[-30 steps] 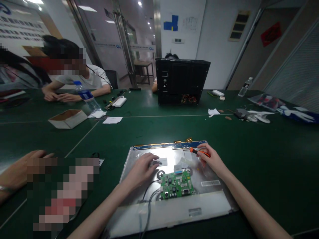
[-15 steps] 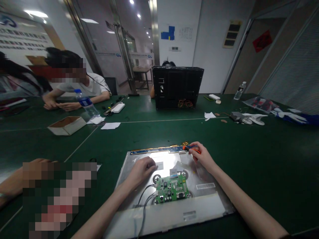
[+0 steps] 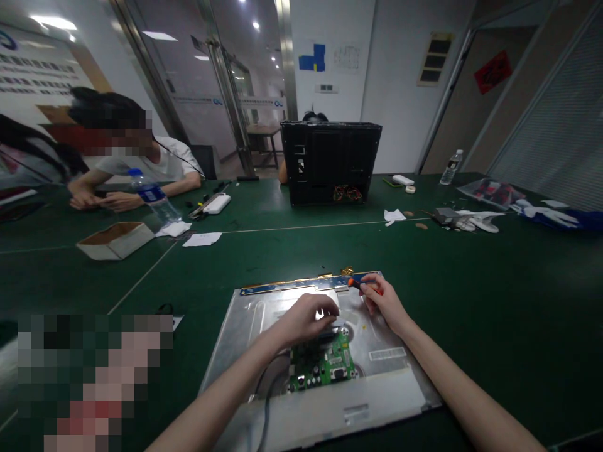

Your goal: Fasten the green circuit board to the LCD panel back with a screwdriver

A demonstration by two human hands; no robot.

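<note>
Left hand [image 3: 307, 319] now nearer barcode label [image 3: 387, 354]

A flat silver metal panel [image 3: 245, 329] lies beneath the left hand [image 3: 311, 317]; under that hand, partly hidden, sits a green rectangular circuit board [image 3: 333, 364]. A narrow blue circuit strip [image 3: 282, 286] edges the panel beyond. An orange-and-black handled tool [image 3: 353, 284] slants within the right hand [image 3: 380, 300].

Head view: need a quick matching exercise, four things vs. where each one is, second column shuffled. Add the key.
Things
1. circuit board
2. hand tool
3. blue strip
4. open box

Places
A. gripped in the right hand
B. on the table, left of the metal panel
C. partly hidden behind the left hand
D. along the metal panel's far edge

Pairs: 1-C, 2-A, 3-D, 4-B
</note>
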